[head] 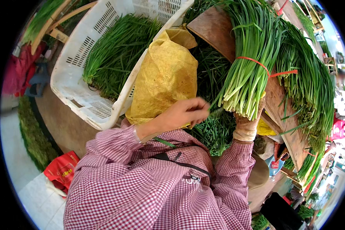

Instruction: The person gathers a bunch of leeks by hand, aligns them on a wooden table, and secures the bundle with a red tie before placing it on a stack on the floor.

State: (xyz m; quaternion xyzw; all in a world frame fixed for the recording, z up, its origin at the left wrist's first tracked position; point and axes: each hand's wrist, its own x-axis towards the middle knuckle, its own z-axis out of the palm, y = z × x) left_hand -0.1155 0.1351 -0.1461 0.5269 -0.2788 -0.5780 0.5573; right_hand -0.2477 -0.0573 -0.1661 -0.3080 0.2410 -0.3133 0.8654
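Note:
A thick bundle of garlic chives (251,72), tied round with a red band (254,59), lies with its pale cut ends towards me. My right hand (247,126), in a soiled glove, holds the bundle from below and its right side; most of the fingers are hidden behind the stalks. Just left of the cut ends is my bare left hand (192,112), blurred, its fingers curled. A thin green blade shows near its fingertips, but whether they pinch it cannot be told. Beneath and between the hands lie loose chive leaves (215,132). A yellow woven sack (166,72) covers something beside my left forearm.
On the left stands a white plastic crate (63,70) with chives (120,54) inside. A wooden board (287,115) on the right bears more chives (304,77). A red bag (62,171) sits on the floor at lower left, and a blue stool (38,80) beyond it.

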